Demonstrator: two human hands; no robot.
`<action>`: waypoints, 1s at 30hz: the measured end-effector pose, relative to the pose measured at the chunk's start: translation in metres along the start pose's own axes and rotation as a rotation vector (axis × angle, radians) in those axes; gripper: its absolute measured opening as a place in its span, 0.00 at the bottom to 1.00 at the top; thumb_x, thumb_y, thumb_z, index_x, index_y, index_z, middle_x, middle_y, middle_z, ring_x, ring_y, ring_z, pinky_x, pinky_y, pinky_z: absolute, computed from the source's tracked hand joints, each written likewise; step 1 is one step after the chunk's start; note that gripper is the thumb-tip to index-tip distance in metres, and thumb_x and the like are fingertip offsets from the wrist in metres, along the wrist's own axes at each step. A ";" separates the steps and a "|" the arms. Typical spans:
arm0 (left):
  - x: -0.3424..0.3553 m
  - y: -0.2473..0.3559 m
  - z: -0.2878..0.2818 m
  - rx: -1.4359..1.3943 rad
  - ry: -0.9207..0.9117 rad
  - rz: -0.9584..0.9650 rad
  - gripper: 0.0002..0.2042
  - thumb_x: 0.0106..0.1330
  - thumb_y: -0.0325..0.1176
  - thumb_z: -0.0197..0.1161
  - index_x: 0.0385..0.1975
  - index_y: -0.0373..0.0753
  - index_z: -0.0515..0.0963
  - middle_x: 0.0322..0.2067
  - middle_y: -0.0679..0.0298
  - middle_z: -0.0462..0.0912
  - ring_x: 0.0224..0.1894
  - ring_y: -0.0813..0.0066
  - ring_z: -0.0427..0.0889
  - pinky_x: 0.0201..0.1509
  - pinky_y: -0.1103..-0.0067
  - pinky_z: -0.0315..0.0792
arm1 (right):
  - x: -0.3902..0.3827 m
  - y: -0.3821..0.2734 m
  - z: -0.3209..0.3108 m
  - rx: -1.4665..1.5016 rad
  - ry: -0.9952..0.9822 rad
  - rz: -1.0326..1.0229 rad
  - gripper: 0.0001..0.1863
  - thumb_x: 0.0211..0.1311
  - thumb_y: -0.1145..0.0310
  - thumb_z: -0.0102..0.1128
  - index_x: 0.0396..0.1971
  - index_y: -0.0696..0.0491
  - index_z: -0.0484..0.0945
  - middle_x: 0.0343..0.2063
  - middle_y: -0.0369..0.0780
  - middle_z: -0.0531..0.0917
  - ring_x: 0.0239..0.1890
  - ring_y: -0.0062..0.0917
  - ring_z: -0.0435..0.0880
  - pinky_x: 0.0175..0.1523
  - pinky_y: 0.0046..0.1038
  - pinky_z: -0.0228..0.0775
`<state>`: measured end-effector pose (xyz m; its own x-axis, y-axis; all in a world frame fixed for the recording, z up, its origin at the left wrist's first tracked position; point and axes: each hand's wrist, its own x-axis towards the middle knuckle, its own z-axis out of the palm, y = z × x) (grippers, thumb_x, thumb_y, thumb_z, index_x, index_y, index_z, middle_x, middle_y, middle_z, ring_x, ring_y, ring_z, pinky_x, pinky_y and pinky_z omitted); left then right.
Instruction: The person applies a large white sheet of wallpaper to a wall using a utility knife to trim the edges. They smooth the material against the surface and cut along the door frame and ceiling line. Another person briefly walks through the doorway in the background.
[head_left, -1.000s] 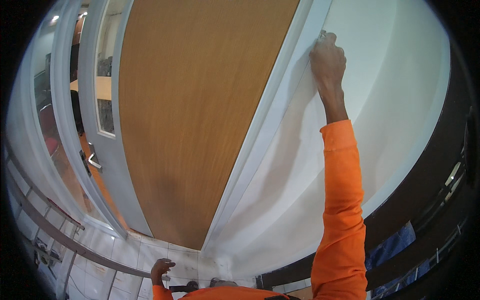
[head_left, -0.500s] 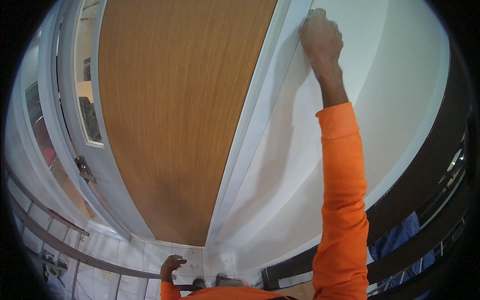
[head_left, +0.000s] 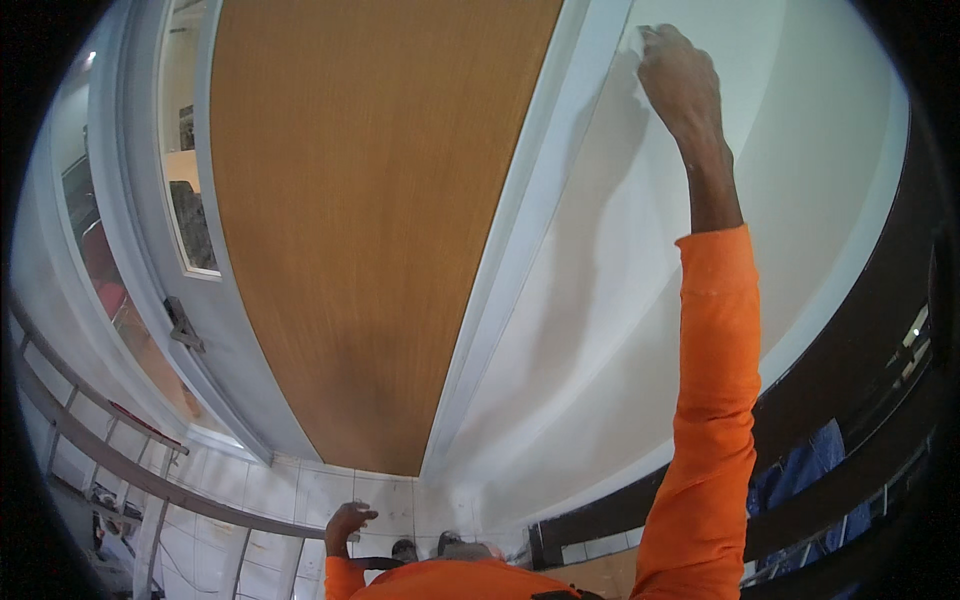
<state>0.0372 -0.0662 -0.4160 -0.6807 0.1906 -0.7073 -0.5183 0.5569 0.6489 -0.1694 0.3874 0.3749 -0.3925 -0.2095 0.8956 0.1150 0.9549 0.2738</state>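
Observation:
At the upper right, my right hand [head_left: 680, 80] presses against the white wall [head_left: 760, 130] beside the pale door frame [head_left: 535, 170], its fingers closed on a small whitish item, possibly a pad or cloth, mostly hidden by the hand. My orange-sleeved arm stretches up to it from below. Low in the middle, my left hand [head_left: 352, 518] hangs with loosely bent fingers apart and nothing visible in them, near a curved-looking metal rail [head_left: 205, 501]. Left of the wall stands a wooden-panelled door [head_left: 385, 200] with a narrow glass pane [head_left: 188, 220] and a metal handle [head_left: 186, 330].
A glazed partition [head_left: 110, 270] shows red seating behind it. Tiled floor [head_left: 300, 480] lies below, with my shoes [head_left: 404, 550] on or above it, partly hidden. Dark bars [head_left: 820, 355] curve along the right, with blue material [head_left: 810, 465] beyond, and metal framework [head_left: 130, 510] at lower left.
My right hand has shifted rightward along the wall. The door's edge, where a gap into the room showed a second ago, now looks closed. The view has shifted slightly.

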 end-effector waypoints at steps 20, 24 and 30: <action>0.013 0.002 -0.017 0.030 -0.030 0.057 0.30 0.61 0.47 0.73 0.57 0.31 0.79 0.43 0.52 0.88 0.36 0.66 0.89 0.39 0.71 0.82 | 0.042 -0.010 -0.001 -0.176 -0.119 -0.021 0.19 0.76 0.62 0.42 0.54 0.54 0.79 0.41 0.53 0.87 0.44 0.52 0.86 0.55 0.51 0.76; 0.016 0.029 -0.015 0.021 -0.048 0.035 0.30 0.62 0.47 0.72 0.57 0.30 0.79 0.43 0.51 0.88 0.36 0.66 0.89 0.39 0.71 0.82 | 0.047 0.012 0.001 -0.169 -0.136 -0.064 0.20 0.76 0.62 0.42 0.58 0.53 0.78 0.44 0.52 0.87 0.49 0.51 0.85 0.58 0.50 0.75; 0.032 0.044 -0.008 0.067 -0.094 0.135 0.31 0.61 0.48 0.72 0.57 0.31 0.79 0.44 0.50 0.87 0.38 0.65 0.89 0.40 0.70 0.82 | 0.030 -0.013 -0.013 -0.125 -0.198 -0.044 0.19 0.75 0.63 0.43 0.54 0.57 0.78 0.48 0.49 0.86 0.51 0.51 0.83 0.62 0.48 0.73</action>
<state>-0.0114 -0.0419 -0.4083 -0.6890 0.3405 -0.6398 -0.3875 0.5729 0.7222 -0.1711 0.3660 0.4031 -0.5693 -0.1930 0.7992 0.2011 0.9098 0.3630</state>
